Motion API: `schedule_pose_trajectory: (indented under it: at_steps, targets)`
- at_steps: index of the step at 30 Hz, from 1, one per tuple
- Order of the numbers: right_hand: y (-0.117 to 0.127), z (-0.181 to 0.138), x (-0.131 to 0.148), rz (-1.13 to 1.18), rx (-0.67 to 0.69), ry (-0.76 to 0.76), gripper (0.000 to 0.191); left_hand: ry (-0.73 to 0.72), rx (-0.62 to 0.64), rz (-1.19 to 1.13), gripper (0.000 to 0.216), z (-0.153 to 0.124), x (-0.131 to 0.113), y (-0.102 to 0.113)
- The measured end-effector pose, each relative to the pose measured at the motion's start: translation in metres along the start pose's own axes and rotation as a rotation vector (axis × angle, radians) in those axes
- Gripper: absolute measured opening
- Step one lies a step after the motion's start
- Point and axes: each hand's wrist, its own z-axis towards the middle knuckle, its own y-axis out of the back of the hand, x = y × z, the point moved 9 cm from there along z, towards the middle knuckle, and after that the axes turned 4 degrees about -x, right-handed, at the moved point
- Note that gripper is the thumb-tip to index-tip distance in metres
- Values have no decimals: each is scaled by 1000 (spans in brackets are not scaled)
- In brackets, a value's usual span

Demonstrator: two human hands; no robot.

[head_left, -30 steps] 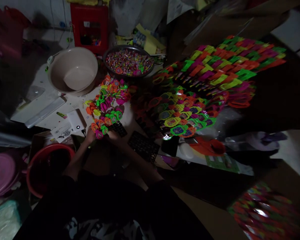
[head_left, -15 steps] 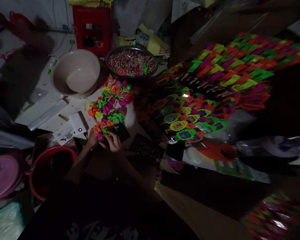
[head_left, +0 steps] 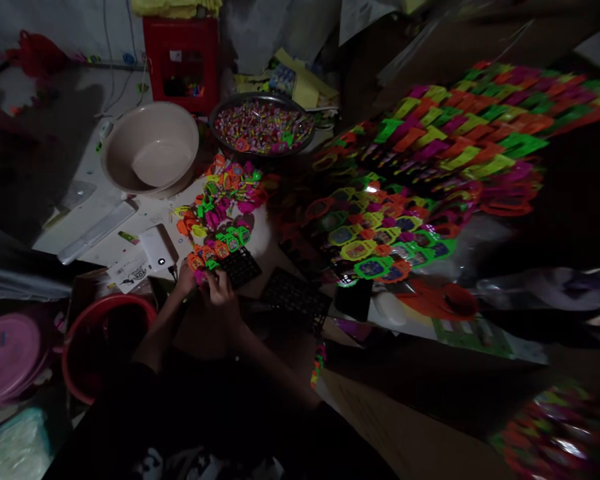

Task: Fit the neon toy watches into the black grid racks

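Both my hands meet at the near end of a heap of small neon toy watches [head_left: 223, 210] on the floor. My left hand [head_left: 186, 280] is curled, its fingers closed around a pink and orange toy piece [head_left: 199, 268]. My right hand [head_left: 221, 288] is curled right beside it, fingers pinched on the same small piece. A black plastic grid [head_left: 240, 265] lies just right of my hands, and a second grid [head_left: 295, 298] lies further right. The light is dim, so fine detail of the fingers is hard to read.
A beige basin [head_left: 150, 148] and a metal bowl of small coloured bits [head_left: 263, 125] stand beyond the heap. A red bucket [head_left: 100, 340] sits near left, with a pink lid [head_left: 7, 357] beside it. Big fanned rows of neon toys [head_left: 430, 160] fill the right. A white power bank [head_left: 157, 247] lies left of my hands.
My right hand has drawn in closer to my left hand over the toy piece. The view has shifted slightly; the heap and bowls stay put.
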Motion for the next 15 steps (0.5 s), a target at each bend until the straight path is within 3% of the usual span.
schedule_pose_trajectory:
  at_steps: [4, 9, 15]
  targets:
    - [-14, 1, 3, 21, 0, -81, 37, 20, 20, 14, 15, -1, 1, 1]
    - [-32, 1, -2, 266, 14, -157, 35, 36, 16, 39, 16, 1, 3, 1]
    - [-16, 9, -23, 377, 61, -211, 44, -19, 37, 48, 16, 3, -6, 2]
